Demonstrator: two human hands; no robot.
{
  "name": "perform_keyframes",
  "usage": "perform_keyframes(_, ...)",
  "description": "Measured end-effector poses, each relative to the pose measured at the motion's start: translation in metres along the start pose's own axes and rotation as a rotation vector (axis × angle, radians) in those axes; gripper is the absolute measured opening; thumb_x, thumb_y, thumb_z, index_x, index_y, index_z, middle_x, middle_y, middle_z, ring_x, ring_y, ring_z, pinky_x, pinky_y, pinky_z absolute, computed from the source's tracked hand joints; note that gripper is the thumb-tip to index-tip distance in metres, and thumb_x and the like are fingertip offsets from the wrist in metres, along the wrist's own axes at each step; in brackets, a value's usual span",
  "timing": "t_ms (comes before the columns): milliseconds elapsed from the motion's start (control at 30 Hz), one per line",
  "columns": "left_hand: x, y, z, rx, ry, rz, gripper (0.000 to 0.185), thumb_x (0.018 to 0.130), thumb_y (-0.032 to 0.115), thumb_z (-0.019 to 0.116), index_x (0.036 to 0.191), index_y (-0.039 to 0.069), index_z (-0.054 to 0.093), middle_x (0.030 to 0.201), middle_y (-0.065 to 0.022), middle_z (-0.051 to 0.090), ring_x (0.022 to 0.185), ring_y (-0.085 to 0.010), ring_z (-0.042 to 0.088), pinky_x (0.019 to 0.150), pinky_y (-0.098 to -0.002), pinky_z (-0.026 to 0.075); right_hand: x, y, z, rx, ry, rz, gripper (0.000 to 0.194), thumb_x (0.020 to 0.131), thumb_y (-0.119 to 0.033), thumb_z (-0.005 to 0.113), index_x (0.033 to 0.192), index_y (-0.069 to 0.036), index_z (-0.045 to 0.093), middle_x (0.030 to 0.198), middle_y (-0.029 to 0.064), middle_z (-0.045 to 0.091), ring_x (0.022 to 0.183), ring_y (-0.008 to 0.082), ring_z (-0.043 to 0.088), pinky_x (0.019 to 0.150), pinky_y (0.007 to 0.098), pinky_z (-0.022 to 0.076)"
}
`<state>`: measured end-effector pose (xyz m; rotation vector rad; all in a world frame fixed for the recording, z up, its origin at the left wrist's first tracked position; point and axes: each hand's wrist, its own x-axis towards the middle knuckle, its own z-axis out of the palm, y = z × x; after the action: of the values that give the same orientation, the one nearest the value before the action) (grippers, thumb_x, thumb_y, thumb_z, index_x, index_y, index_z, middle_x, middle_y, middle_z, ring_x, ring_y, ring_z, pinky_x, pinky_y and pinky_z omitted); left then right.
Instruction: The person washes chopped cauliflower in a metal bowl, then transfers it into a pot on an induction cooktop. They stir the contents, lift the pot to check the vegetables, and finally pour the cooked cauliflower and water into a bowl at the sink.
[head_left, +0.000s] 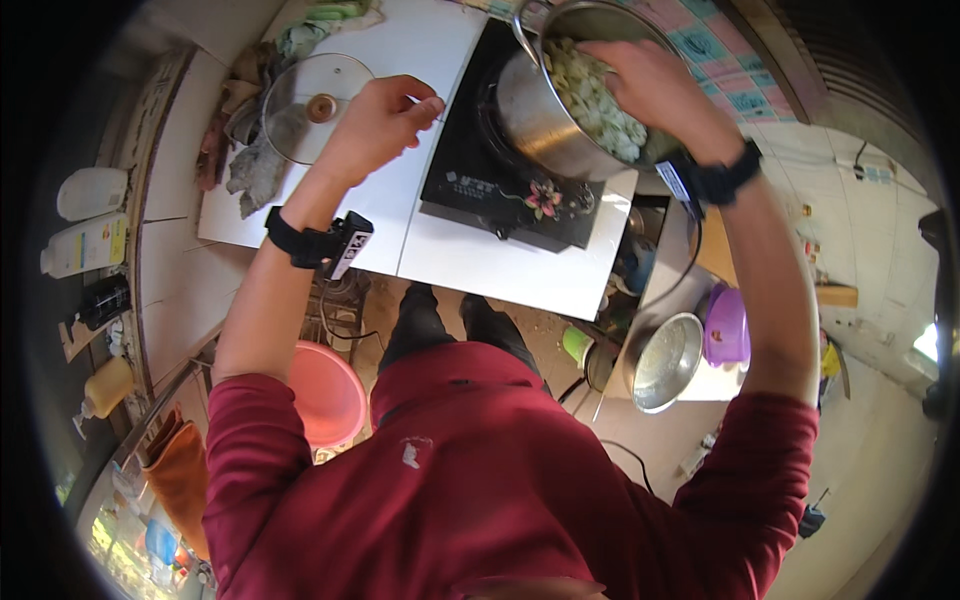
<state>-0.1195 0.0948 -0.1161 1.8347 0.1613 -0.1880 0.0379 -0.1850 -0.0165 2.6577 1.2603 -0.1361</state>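
A large stainless-steel pot (544, 124) stands on a black induction cooker (480, 169) with a flower print. Pale, chopped food (600, 105), perhaps cauliflower, fills part of it. My right hand (649, 82) reaches over the pot's opening, its index finger stretched to the food; the other fingers are partly hidden, so what it grips is unclear. My left hand (386, 124) hovers over the white tiled counter (442, 45), left of the cooker. Its fingers curl towards the thumb, and I cannot tell whether something small is between them. Beside it lies a glass lid (300, 120) with a round knob.
Grey cloths (262, 169) lie partly under the lid, with green vegetables (330, 11) at the counter's far edge. To the right, a metal basin (667, 364) stands beside a purple basin (727, 326). A pink basin (326, 397) is low on the left. Bottles (86, 244) line the left ledge.
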Motion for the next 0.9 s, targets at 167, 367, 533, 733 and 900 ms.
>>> perform_keyframes(167, -0.009, -0.008, 0.000, -0.024, -0.027, -0.043, 0.033, 0.101, 0.034, 0.068, 0.115, 0.004, 0.069, 0.086, -0.0012, 0.067, 0.069, -0.0078, 0.060, 0.056, -0.0234, 0.044, 0.014, 0.005, -0.003, -0.180, -0.527, -0.016, 0.049, 0.084, 0.004, 0.056, 0.129, -0.010, 0.068, 0.116, 0.0232, 0.070, 0.110, 0.0408, 0.067, 0.093, 0.0480, 0.0553)
perform_keyframes(367, -0.017, -0.007, -0.002, -0.077, -0.016, -0.043, 0.033, 0.100, 0.034, 0.070, 0.114, 0.004, 0.069, 0.086, -0.0006, 0.067, 0.070, -0.0073, 0.060, 0.055, -0.0231, 0.044, 0.024, -0.022, -0.011, 0.021, -0.238, -0.173, 0.034, 0.082, 0.002, 0.057, 0.114, 0.001, 0.069, 0.118, 0.0270, 0.067, 0.111, 0.0438, 0.064, 0.092, 0.0495, 0.0539)
perform_keyframes(533, -0.022, -0.008, -0.003, -0.081, 0.000, -0.023, 0.032, 0.099, 0.031, 0.069, 0.114, 0.004, 0.070, 0.086, -0.0006, 0.069, 0.070, -0.0081, 0.060, 0.055, -0.0228, 0.044, 0.044, -0.003, -0.010, -0.047, -0.524, -0.235, 0.037, 0.078, 0.002, 0.056, 0.112, 0.003, 0.070, 0.107, 0.0285, 0.069, 0.105, 0.0460, 0.066, 0.089, 0.0531, 0.0533)
perform_keyframes(733, -0.031, -0.039, -0.011, 0.068, 0.138, 0.018, 0.037, 0.099, 0.032, 0.069, 0.117, 0.000, 0.069, 0.089, -0.0060, 0.071, 0.075, -0.0112, 0.064, 0.059, -0.0256, 0.049, 0.023, -0.010, -0.030, 0.041, -0.464, -0.250, 0.039, 0.087, -0.002, 0.057, 0.125, 0.000, 0.067, 0.114, 0.0226, 0.072, 0.108, 0.0430, 0.067, 0.094, 0.0468, 0.0543)
perform_keyframes(900, -0.040, -0.097, -0.026, 0.128, 0.358, -0.022, 0.055, 0.094, 0.036, 0.076, 0.130, -0.003, 0.063, 0.118, -0.0171, 0.069, 0.089, -0.0199, 0.066, 0.068, -0.0326, 0.055, -0.030, -0.005, -0.085, 0.565, 0.057, 0.034, 0.036, 0.095, -0.015, 0.065, 0.130, -0.006, 0.068, 0.120, 0.0115, 0.073, 0.107, 0.0308, 0.069, 0.096, 0.0428, 0.0531)
